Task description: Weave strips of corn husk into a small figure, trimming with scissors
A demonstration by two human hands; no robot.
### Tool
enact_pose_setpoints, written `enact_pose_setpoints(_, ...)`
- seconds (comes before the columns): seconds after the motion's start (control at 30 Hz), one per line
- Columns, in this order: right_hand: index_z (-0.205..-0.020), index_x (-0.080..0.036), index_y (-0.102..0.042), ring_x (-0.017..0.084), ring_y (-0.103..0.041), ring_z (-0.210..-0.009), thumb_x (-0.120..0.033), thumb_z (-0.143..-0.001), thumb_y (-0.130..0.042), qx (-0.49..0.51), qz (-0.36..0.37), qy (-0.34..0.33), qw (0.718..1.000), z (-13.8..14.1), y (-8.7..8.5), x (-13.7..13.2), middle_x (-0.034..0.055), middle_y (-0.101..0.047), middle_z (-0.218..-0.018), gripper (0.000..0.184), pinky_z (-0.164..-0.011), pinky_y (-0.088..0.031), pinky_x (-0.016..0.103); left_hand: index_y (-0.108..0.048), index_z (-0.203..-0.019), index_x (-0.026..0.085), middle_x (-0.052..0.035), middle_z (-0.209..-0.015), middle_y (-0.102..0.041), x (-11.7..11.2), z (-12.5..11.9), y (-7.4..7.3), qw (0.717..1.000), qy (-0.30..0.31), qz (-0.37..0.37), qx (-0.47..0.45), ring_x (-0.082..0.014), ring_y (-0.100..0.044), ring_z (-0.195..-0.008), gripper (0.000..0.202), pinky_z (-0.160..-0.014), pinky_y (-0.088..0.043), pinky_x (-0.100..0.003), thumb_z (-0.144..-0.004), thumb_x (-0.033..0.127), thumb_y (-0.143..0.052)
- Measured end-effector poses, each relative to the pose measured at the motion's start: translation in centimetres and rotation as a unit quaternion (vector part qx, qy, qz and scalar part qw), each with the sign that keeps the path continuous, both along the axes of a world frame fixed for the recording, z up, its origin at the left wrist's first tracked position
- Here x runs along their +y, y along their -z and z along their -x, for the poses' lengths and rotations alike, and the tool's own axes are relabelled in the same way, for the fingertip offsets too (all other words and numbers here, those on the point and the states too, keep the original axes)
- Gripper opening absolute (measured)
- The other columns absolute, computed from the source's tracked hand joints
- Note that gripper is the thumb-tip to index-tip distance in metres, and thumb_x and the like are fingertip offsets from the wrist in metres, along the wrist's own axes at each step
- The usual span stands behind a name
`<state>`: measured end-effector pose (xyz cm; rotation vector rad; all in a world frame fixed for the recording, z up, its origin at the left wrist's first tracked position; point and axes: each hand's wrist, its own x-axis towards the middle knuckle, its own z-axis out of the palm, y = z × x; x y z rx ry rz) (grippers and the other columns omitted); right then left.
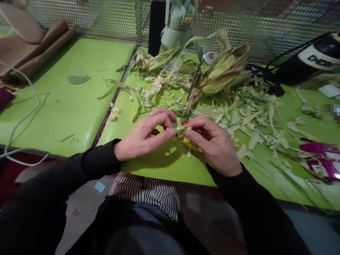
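Between my fingertips is a small knotted piece of corn husk [179, 128], pale green with short ends sticking out. My left hand [148, 132] pinches its left side with thumb and fingers. From the right, my right hand [212, 141] pinches the opposite side. Just under the right fingers lies a yellow curved thing [193, 146], partly covered, and a bit of red shows beside the husk; I cannot make out what they belong to. Beyond the hands rests a bundle of corn husks [220, 76] with dried brown edges.
Husk scraps [249, 117] cover the green table [156, 161]. A pale green bottle [176, 30] stands at the back by a perforated metal screen [106, 21]. A black cylinder [308, 58] is at right, near a purple packet [322, 159]. A white cable [26, 113] crosses the left side.
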<state>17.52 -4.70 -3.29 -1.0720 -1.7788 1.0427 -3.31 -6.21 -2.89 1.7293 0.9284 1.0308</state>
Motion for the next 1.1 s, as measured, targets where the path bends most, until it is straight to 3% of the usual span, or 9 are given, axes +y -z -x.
enact_pose_setpoints(0.07, -0.088, -0.025, -0.069, 0.013, -0.055, -0.065, -0.042, -0.082, -0.073, 0.045, 0.067, -0.027, 0.996, -0.1, 0.3, 0.0, -0.0003, -0.061, -0.08, 0.019, -0.057, -0.047, 0.027, -0.053, -0.08, 0.016, -0.011, -0.117, -0.057, -0.1, 0.0, -0.1, 1.0, 0.024, 0.007, -0.01, -0.0146, -0.057, -0.096, 0.017, -0.067, -0.052, -0.02, -0.09, 0.029, -0.057)
enact_pose_setpoints(0.17, -0.089, -0.023, -0.067, 0.008, -0.046, -0.052, -0.04, -0.082, -0.074, 0.093, 0.132, -0.049, 0.986, -0.2, 0.4, 0.0, -0.0033, -0.057, -0.073, 0.02, -0.045, -0.038, 0.022, -0.054, -0.084, 0.016, -0.0079, -0.102, -0.06, 0.0, 0.0, -0.3, 0.995, 0.063, 0.063, -0.04, -0.013, -0.057, -0.087, 0.016, -0.07, -0.053, -0.023, -0.089, 0.03, -0.059)
enact_pose_setpoints(0.3, -0.086, -0.022, -0.067, 0.006, -0.042, -0.048, -0.037, -0.082, -0.074, 0.104, 0.143, -0.054, 0.983, -0.2, 0.1, 0.0, -0.0053, -0.055, -0.067, 0.017, -0.043, -0.033, 0.021, -0.058, -0.085, 0.015, -0.0067, -0.096, -0.061, 0.4, 0.2, -0.5, 0.983, 0.089, 0.142, -0.074, -0.0127, -0.058, -0.085, 0.024, -0.077, -0.054, -0.027, -0.096, 0.034, -0.05)
enact_pose_setpoints(0.47, -0.082, -0.02, -0.068, 0.005, -0.043, -0.047, -0.035, -0.08, -0.075, 0.084, 0.138, -0.041, 0.986, -0.1, 0.0, 0.0, -0.0038, -0.06, -0.071, 0.017, -0.042, -0.033, 0.021, -0.058, -0.07, 0.014, -0.0079, -0.101, -0.065, 1.0, 0.4, -0.2, 0.984, 0.119, 0.121, -0.047, -0.016, -0.061, -0.102, 0.025, -0.092, -0.051, -0.03, -0.087, 0.03, -0.066)
enact_pose_setpoints(0.63, -0.08, -0.02, -0.067, 0.007, -0.05, -0.049, -0.035, -0.076, -0.078, 0.127, 0.173, -0.026, 0.976, 0.2, 0.1, -0.1, -0.0034, -0.062, -0.066, 0.02, -0.041, -0.039, 0.021, -0.053, -0.084, 0.015, -0.0014, -0.091, -0.063, 1.3, 0.1, 0.7, 0.973, 0.096, 0.183, -0.103, -0.0087, -0.063, -0.079, 0.027, -0.078, -0.053, -0.025, -0.076, 0.023, -0.077)
enact_pose_setpoints(0.77, -0.076, -0.02, -0.067, 0.008, -0.057, -0.056, -0.033, -0.073, -0.081, 0.16, 0.207, -0.01, 0.965, 0.6, -0.1, -0.2, -0.003, -0.064, -0.067, 0.02, -0.049, -0.048, 0.021, -0.049, -0.09, 0.016, 0.0031, -0.085, -0.059, 1.3, -0.1, 1.2, 0.966, 0.097, 0.2, -0.132, -0.0073, -0.065, -0.075, 0.032, -0.074, -0.053, -0.022, -0.073, 0.015, -0.077)
enact_pose_setpoints(0.93, -0.076, -0.019, -0.068, 0.009, -0.058, -0.056, -0.033, -0.074, -0.08, 0.162, 0.221, -0.003, 0.962, 0.6, 0.0, -0.1, -0.0027, -0.064, -0.066, 0.018, -0.051, -0.049, 0.021, -0.054, -0.11, 0.015, -0.0024, -0.102, -0.063, 1.5, -0.1, 1.0, 0.968, 0.09, 0.207, -0.111, -0.0067, -0.065, -0.075, 0.041, -0.074, -0.053, -0.022, -0.074, 0.009, -0.073)
enact_pose_setpoints(1.0, -0.076, -0.019, -0.068, 0.009, -0.056, -0.054, -0.035, -0.077, -0.077, 0.13, 0.203, -0.009, 0.971, 0.4, -0.1, 0.0, -0.0027, -0.063, -0.063, 0.018, -0.05, -0.046, 0.022, -0.057, -0.115, 0.014, -0.0012, -0.093, -0.065, 1.8, 0.1, 0.7, 0.962, 0.117, 0.226, -0.096, -0.0068, -0.063, -0.073, 0.042, -0.072, -0.052, -0.022, -0.076, 0.008, -0.071)
enact_pose_setpoints(1.1, -0.073, -0.02, -0.069, 0.009, -0.051, -0.055, -0.034, -0.081, -0.074, 0.042, 0.114, -0.004, 0.993, 0.2, -0.4, 0.0, -0.0023, -0.061, -0.065, 0.017, -0.052, -0.042, 0.024, -0.061, -0.108, 0.013, 0.0015, -0.078, -0.066, 2.3, 0.6, 0.2, 0.944, 0.158, 0.27, -0.102, -0.007, -0.063, -0.07, 0.033, -0.07, -0.05, -0.021, -0.077, 0.007, -0.071)
